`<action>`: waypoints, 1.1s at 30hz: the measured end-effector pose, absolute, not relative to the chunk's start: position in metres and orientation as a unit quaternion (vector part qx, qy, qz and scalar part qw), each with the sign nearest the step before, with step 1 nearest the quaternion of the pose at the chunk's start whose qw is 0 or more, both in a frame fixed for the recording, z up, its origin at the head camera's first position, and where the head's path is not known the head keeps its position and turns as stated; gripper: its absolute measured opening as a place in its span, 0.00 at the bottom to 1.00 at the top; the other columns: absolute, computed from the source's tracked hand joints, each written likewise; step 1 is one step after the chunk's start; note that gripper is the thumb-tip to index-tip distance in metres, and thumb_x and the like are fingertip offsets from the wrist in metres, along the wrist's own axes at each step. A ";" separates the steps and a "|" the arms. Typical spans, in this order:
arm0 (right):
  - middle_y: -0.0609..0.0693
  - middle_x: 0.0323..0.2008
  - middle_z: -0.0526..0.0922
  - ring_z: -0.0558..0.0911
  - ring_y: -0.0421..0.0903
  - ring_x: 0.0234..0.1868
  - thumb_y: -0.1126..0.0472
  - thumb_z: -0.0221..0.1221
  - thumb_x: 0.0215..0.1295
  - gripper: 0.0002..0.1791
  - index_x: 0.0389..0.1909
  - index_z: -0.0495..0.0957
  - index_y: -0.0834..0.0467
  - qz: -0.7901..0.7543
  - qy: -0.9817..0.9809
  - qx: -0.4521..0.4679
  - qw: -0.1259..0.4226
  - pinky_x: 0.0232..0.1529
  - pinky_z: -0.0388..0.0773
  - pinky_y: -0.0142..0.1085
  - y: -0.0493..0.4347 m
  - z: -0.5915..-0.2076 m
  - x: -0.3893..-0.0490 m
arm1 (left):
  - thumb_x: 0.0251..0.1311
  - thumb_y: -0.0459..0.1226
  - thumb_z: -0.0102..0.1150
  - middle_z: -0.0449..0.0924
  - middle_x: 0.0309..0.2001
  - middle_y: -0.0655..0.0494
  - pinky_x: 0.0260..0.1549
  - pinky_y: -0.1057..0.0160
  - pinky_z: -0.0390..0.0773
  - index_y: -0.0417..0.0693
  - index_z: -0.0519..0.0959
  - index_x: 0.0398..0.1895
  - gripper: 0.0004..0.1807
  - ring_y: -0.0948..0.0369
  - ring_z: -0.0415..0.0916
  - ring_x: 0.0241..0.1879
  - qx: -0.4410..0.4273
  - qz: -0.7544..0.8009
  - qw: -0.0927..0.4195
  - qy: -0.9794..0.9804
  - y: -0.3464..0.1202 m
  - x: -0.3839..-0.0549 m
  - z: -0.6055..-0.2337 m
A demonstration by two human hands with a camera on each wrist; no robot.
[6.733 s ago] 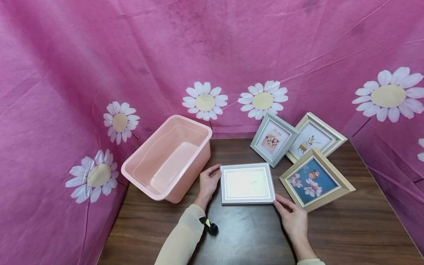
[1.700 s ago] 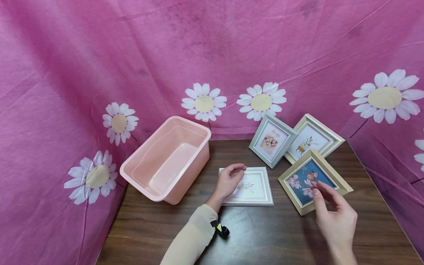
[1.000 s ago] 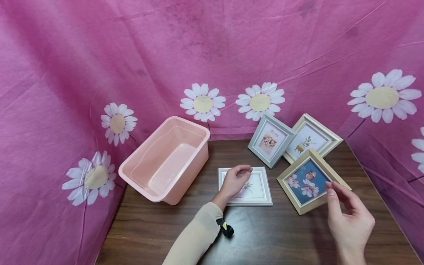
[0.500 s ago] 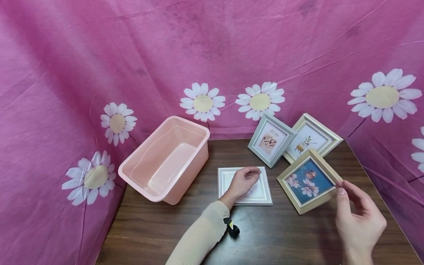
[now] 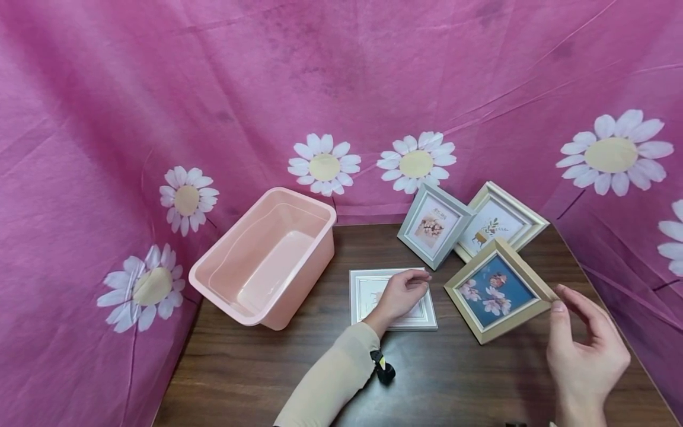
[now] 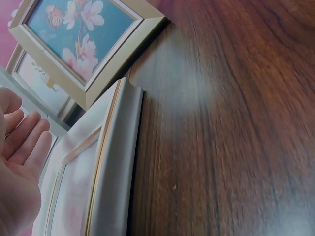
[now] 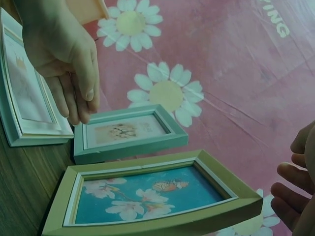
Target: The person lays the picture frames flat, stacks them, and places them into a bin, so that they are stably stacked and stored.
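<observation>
A white picture frame (image 5: 368, 293) lies flat on the table, partly covered in the head view by my left hand (image 5: 401, 296). That hand hovers over it palm inward with loosely bent fingers, holding nothing; the left wrist view shows its fingers above the frame too. My right hand (image 5: 589, 344) is at the right corner of a gold frame (image 5: 495, 293) with a blue blossom picture. In the right wrist view a gap separates the right fingers (image 7: 290, 196) from this tilted-up frame. Behind it stand a grey-green frame (image 5: 434, 225) and a cream frame (image 5: 498, 219), which overlap in view.
A pink plastic bin (image 5: 309, 284) with nothing in it stands at the left of the dark wooden table (image 5: 240, 373). A magenta cloth (image 5: 256, 89) with daisies hangs behind. A black strap (image 5: 381, 367) is on my left wrist.
Both hands were at the white frame's edges at first. Since then, the right hand has passed in front of the gold frame to its right corner; the left has drifted rightward over the white frame.
</observation>
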State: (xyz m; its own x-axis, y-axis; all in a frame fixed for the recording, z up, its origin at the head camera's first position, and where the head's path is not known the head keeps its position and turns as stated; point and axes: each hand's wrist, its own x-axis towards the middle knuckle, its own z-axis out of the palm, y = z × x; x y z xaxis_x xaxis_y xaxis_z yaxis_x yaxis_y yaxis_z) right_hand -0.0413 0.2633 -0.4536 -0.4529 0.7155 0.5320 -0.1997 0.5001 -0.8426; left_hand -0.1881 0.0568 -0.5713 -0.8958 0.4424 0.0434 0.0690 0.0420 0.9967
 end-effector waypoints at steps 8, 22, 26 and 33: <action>0.25 0.51 0.89 0.84 0.18 0.48 0.69 0.64 0.68 0.16 0.54 0.89 0.67 0.447 -0.747 -0.193 0.452 0.57 0.75 0.16 0.282 -0.473 -0.042 | 0.73 0.29 0.61 0.86 0.61 0.33 0.57 0.73 0.82 0.32 0.82 0.63 0.18 0.45 0.87 0.61 0.188 0.647 0.147 0.724 0.063 -0.187 -0.570; 0.32 0.50 0.91 0.84 0.20 0.42 0.70 0.66 0.67 0.18 0.57 0.89 0.61 0.469 -0.750 -0.211 0.417 0.48 0.77 0.13 0.290 -0.493 -0.043 | 0.75 0.33 0.61 0.81 0.70 0.39 0.68 0.68 0.78 0.37 0.78 0.72 0.24 0.50 0.81 0.69 0.227 0.606 0.191 0.738 0.072 -0.189 -0.566; 0.17 0.43 0.84 0.82 0.17 0.40 0.68 0.66 0.68 0.18 0.58 0.88 0.61 0.463 -0.757 -0.220 0.405 0.45 0.75 0.12 0.291 -0.496 -0.043 | 0.75 0.34 0.61 0.77 0.74 0.42 0.72 0.69 0.74 0.39 0.73 0.76 0.28 0.50 0.77 0.73 0.238 0.585 0.213 0.745 0.074 -0.190 -0.564; 0.09 0.36 0.79 0.79 0.13 0.37 0.66 0.66 0.69 0.19 0.60 0.88 0.62 0.457 -0.762 -0.251 0.385 0.40 0.72 0.08 0.291 -0.502 -0.043 | 0.74 0.33 0.61 0.74 0.78 0.44 0.73 0.70 0.72 0.40 0.69 0.80 0.32 0.49 0.76 0.74 0.263 0.547 0.233 0.760 0.080 -0.189 -0.561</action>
State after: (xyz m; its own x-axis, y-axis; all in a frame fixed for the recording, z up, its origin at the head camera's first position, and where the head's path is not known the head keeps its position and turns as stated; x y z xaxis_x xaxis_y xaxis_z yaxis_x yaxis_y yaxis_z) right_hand -0.0428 0.2910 -0.5018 -0.5782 0.7336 0.3572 0.0301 0.4567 -0.8891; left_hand -0.1887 0.0804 -0.5611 -0.7526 0.6551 -0.0666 0.1442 0.2626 0.9541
